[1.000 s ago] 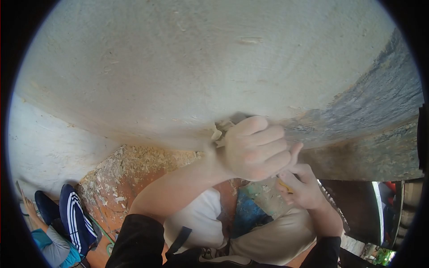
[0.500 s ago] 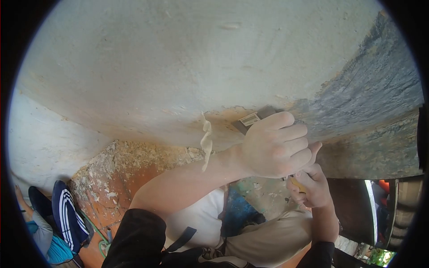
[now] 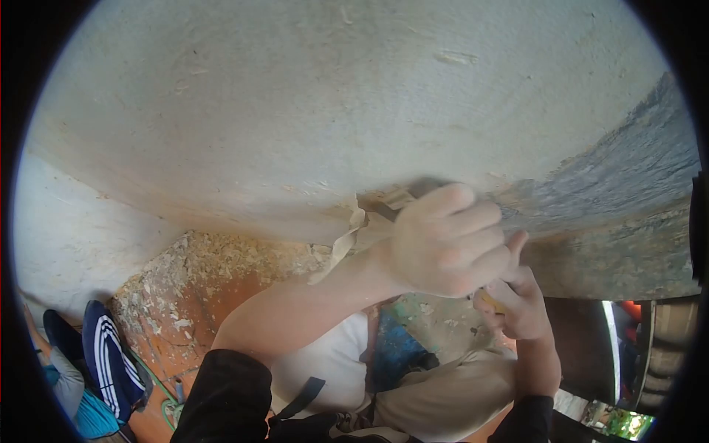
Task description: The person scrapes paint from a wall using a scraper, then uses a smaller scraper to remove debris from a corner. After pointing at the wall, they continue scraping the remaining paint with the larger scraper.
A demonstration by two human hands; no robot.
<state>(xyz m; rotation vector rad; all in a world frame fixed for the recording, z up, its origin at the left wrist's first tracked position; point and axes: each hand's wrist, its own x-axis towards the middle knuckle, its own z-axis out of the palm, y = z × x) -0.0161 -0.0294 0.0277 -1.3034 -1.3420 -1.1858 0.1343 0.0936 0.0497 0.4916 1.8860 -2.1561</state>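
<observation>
My left hand [image 3: 450, 244] is closed around a scraper, its flat blade [image 3: 402, 198] against the lower part of the pale wall [image 3: 295, 103]. The blade is blurred. Just below and to the right, my right hand [image 3: 513, 303] is closed on something with a yellow part [image 3: 495, 300]; whether this belongs to the same scraper cannot be told. A curled strip of peeled coating [image 3: 343, 244] dangles from the wall to the left of the blade, over my left forearm.
Flakes lie on the reddish floor [image 3: 214, 288]. At the far left are another person's striped trouser leg [image 3: 111, 354] and grey sleeve [image 3: 68, 380], with a green hose [image 3: 168, 402] nearby. A dark rough wall area [image 3: 628, 155] is at the right.
My left hand and the blade have shifted slightly left along the wall. The peeled strip has swung, its lower end now further left. The view has tilted a little.
</observation>
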